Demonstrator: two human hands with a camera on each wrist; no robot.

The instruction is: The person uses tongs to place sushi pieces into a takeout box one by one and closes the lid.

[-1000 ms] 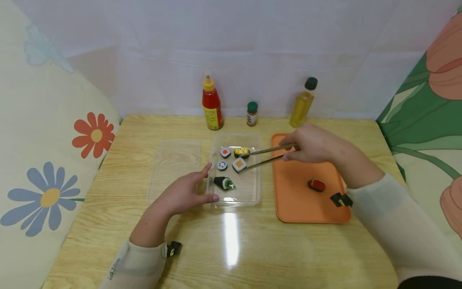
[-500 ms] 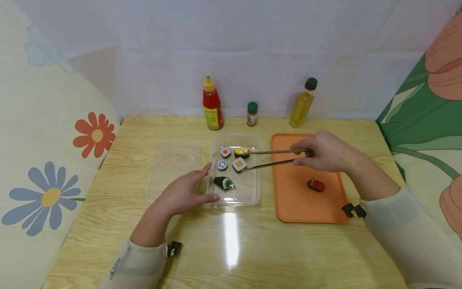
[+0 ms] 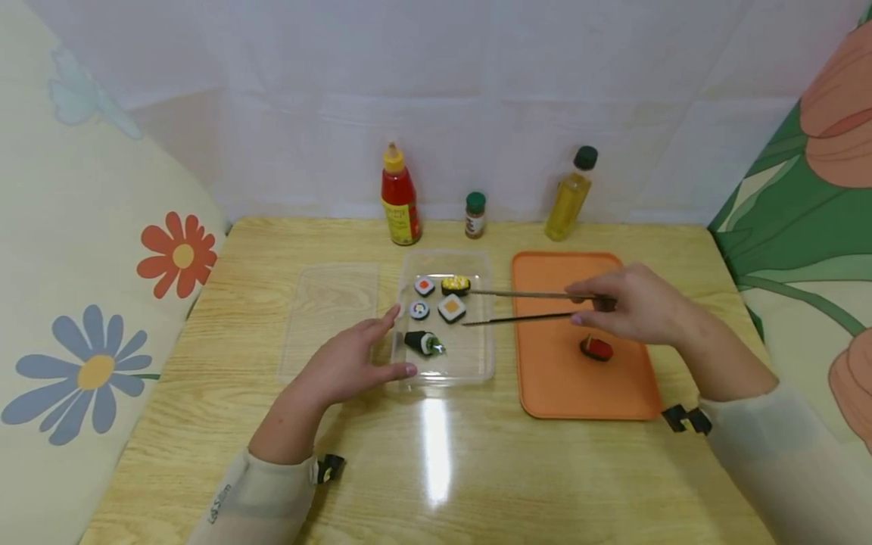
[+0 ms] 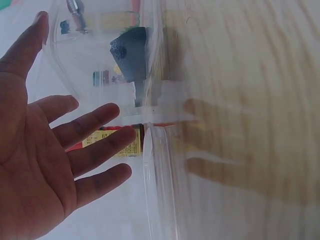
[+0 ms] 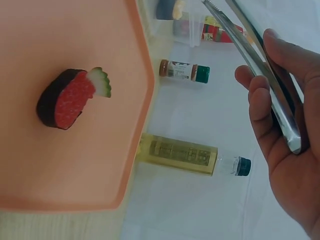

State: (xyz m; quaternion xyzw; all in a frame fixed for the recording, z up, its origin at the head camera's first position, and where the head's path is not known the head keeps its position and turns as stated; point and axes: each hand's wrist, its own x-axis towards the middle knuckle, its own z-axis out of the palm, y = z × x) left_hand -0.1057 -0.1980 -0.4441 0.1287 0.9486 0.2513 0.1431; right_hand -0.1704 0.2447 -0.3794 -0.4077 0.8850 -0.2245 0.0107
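Observation:
My right hand [image 3: 636, 303] holds metal tongs [image 3: 521, 294], their arms spread and nothing between the tips. The tips hang over the right part of a clear plastic container [image 3: 470, 356]. Inside it lie a sushi piece with yellow topping [image 3: 455, 284], a square roll with an orange centre [image 3: 452, 308], two smaller rolls and a dark cone-shaped hand roll [image 3: 417, 341]. At the container's left side is my left hand [image 3: 347, 363], thumb and fingers spread. A red-topped sushi piece [image 5: 65, 100] with a green garnish sits on the orange tray [image 3: 559, 386], below my right hand.
Left of the container, a clear flat lid [image 3: 327, 303] lies on the wooden table [image 3: 368, 492]. Along the back wall stand a red sauce bottle [image 3: 400, 204], a small green-capped spice jar [image 3: 475, 216] and an oil bottle [image 3: 570, 200].
My right hand has drawn back to the right and slightly toward me, taking the tongs' tips off the yellow-topped sushi and the square roll. My left hand stays in place.

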